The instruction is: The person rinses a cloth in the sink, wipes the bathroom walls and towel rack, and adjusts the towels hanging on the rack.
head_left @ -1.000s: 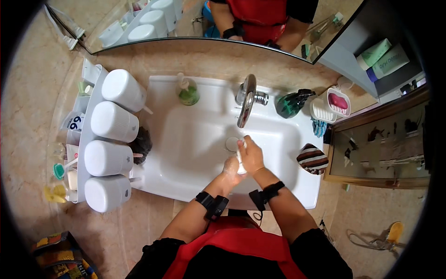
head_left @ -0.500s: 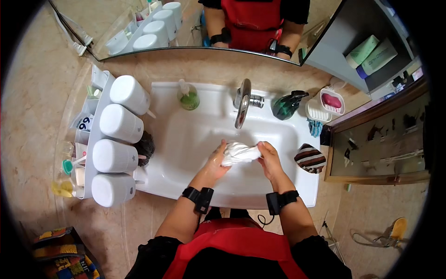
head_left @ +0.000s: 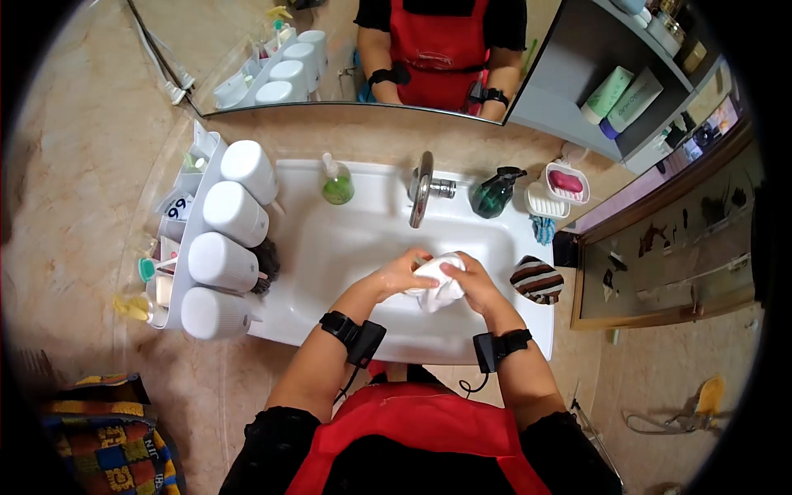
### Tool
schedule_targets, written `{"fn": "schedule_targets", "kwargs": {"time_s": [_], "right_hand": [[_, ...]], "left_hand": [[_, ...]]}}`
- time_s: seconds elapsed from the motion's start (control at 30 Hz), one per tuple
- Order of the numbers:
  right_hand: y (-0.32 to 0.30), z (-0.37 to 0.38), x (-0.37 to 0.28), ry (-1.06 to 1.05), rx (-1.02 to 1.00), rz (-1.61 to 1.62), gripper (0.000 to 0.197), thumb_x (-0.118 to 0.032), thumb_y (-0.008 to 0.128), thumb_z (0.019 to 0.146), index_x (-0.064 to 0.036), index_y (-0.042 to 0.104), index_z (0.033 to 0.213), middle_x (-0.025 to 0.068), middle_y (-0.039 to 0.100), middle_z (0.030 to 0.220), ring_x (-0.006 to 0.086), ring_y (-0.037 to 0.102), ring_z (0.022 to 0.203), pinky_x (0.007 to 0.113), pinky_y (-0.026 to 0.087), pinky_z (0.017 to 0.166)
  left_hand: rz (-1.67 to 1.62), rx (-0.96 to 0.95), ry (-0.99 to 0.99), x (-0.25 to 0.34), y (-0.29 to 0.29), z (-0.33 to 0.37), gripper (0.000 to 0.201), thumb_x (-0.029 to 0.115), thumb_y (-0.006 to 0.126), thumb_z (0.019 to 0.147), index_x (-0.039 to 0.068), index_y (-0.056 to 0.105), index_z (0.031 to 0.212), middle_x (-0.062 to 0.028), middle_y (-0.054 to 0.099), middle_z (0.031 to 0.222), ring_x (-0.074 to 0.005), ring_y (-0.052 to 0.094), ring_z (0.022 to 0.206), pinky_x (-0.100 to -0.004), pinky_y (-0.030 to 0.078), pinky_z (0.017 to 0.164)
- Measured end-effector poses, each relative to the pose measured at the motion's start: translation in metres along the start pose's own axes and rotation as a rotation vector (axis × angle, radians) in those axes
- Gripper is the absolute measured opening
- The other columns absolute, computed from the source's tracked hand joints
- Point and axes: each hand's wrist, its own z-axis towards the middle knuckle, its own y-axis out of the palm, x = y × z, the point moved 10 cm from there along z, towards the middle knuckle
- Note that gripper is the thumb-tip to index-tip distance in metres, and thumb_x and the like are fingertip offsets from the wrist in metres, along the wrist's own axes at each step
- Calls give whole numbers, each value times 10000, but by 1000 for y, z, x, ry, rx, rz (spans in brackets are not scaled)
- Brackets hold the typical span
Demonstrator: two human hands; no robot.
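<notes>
I see both hands over the sink (head_left: 330, 247): left hand (head_left: 402, 275) and right hand (head_left: 470, 279) clasp a white cloth (head_left: 437, 282) between them. Green soap fills the bottle (head_left: 337, 183) on the rim.

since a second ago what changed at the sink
The left hand and right hand left the spot under the tap, where they held a small cup, and now both grip a white cloth over the basin. The soap bottle and white cups stayed put.
</notes>
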Motion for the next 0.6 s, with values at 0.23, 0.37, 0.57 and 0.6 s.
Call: {"fn": "schedule_targets", "kwargs": {"time_s": [0.23, 0.37, 0.57, 0.6], "right_hand": [[-1, -11, -28, -69, -14, 407, 389, -233, 609, 922, -67, 492, 1254, 96, 590, 1136, 229, 605, 1033, 368, 502, 895], [2, -7, -30, -58, -76, 488, 399, -241, 590, 929, -92, 482, 1283, 81, 585, 1165, 243, 590, 1064, 379, 482, 947], [-24, -17, -15, 72, -63, 225, 537, -210, 666, 879, -83, 429, 1343, 89, 573, 1184, 228, 571, 1089, 361, 481, 937], [-27, -21, -8, 80, -98, 34, 573, -198, 701, 851, -78, 428, 1341, 91, 569, 1190, 220, 569, 1086, 351, 481, 929]], "left_hand": [[-90, -153, -39, -27, 13, -1, 539, 242, 713, 854, 71, 494, 1317, -39, 587, 1179, -143, 521, 1099, -339, 439, 913], [-624, -225, 83, -20, 52, -9, 631, 291, 718, 844, 170, 405, 1379, -20, 502, 1260, -182, 488, 1154, -424, 431, 915], [-918, -136, 77, -23, 56, -4, 576, 68, 655, 839, 203, 413, 1343, -11, 522, 1228, -184, 514, 1124, -398, 468, 864], [-877, -92, 106, -22, 48, -2, 546, 60, 629, 837, 195, 422, 1324, -13, 529, 1205, -178, 523, 1089, -371, 469, 826]]}}
